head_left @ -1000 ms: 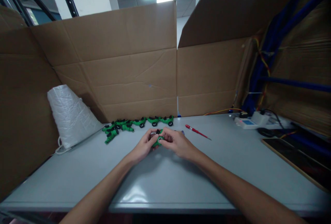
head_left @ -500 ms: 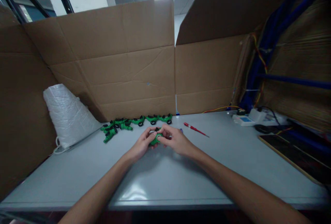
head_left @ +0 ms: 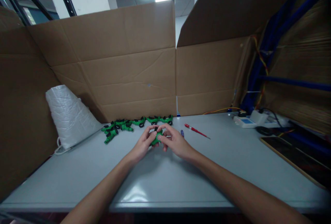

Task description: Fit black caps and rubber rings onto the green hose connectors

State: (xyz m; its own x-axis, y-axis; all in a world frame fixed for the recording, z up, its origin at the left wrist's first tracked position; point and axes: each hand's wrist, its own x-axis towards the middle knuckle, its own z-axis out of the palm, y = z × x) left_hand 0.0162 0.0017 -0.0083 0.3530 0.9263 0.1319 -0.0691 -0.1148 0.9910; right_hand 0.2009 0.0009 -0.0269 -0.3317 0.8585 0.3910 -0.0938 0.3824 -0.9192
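Note:
Between my two hands, a little above the grey tabletop [head_left: 207, 175], is a small green toy car part [head_left: 156, 139] with a black piece at its top. My left hand [head_left: 143, 143] grips it from the left, fingers curled round behind. From the other side my right hand [head_left: 175, 142] holds it, with the thumb pressed on its face. Fingers cover much of the part, so its full shape is hidden. Behind the hands stand green toy cars with black wheels [head_left: 151, 120] in a row, and further left lie several more green pieces [head_left: 111, 135].
Right of my hands lies a red screwdriver [head_left: 197, 131], with a small dark blue object [head_left: 182, 133] beside it. A white wrapped bag [head_left: 71, 117] leans at the left. Cardboard walls [head_left: 134, 61] enclose the table. A power strip [head_left: 245, 121] and a dark panel [head_left: 292, 158] sit at the right.
The view has shifted slightly. My right fingers have moved a little on the green part, and more of the small blue object shows beside my right hand.

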